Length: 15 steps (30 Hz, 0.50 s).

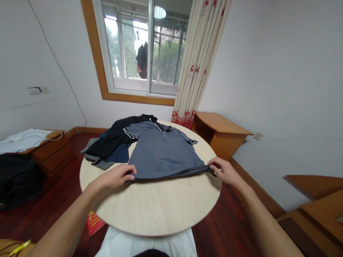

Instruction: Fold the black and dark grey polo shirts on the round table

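Note:
A grey-blue polo shirt (163, 150) with a black, white-trimmed collar lies front up on the round pale wooden table (158, 207). My left hand (119, 176) pinches the shirt's bottom hem at its left corner. My right hand (223, 170) pinches the hem at the right corner. The hem is lifted a little off the table between both hands. The collar points away from me, toward the window.
A pile of dark clothes (112, 144) lies on the table's far left, partly under the polo. A low wooden cabinet (221, 134) stands behind the table at right, a drawer unit (52, 151) with white cloth at left. A flowered curtain (199, 60) hangs beside the window.

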Available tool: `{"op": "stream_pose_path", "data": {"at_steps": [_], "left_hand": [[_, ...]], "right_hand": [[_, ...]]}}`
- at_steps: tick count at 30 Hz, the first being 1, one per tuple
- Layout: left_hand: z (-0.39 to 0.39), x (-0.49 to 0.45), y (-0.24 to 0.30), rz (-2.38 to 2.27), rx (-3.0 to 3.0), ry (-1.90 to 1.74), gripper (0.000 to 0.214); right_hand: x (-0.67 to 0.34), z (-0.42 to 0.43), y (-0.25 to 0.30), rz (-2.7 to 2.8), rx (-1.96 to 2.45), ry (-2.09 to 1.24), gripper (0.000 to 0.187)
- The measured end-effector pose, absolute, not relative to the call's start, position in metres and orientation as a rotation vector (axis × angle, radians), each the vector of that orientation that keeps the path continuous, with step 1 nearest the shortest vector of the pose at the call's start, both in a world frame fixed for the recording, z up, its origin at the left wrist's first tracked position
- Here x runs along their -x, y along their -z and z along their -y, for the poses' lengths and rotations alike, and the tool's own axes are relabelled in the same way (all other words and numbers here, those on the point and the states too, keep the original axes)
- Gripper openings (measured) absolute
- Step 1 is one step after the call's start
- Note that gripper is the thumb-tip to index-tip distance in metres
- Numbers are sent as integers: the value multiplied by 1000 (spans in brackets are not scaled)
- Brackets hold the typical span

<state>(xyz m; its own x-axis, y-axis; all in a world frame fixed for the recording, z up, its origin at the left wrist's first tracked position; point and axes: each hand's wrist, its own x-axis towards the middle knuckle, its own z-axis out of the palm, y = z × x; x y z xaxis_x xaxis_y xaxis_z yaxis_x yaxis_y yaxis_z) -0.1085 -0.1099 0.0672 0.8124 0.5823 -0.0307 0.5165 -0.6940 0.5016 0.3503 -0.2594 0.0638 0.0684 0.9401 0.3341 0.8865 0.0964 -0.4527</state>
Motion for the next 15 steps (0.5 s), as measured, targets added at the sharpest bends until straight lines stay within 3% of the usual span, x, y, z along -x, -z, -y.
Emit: {"op": "stream_pose_path", "data": {"at_steps": [3,9,12,15], "left_hand": [[115,116,-89,-791,-2466,-201,25],[146,121,-120,-526,-2255,114,34],[141,107,-113,-351,-1983,290,44],[106,77,-95,-395,-2082,46,46]], "right_hand": [[-357,279,-104,1752,1839,-251,21],[-355,305,-154,1825,1860,-1162,35],[-353,272,-147,1905,1829,-1133,49],[-351,212,-121,2005,1883,-750,39]]}}
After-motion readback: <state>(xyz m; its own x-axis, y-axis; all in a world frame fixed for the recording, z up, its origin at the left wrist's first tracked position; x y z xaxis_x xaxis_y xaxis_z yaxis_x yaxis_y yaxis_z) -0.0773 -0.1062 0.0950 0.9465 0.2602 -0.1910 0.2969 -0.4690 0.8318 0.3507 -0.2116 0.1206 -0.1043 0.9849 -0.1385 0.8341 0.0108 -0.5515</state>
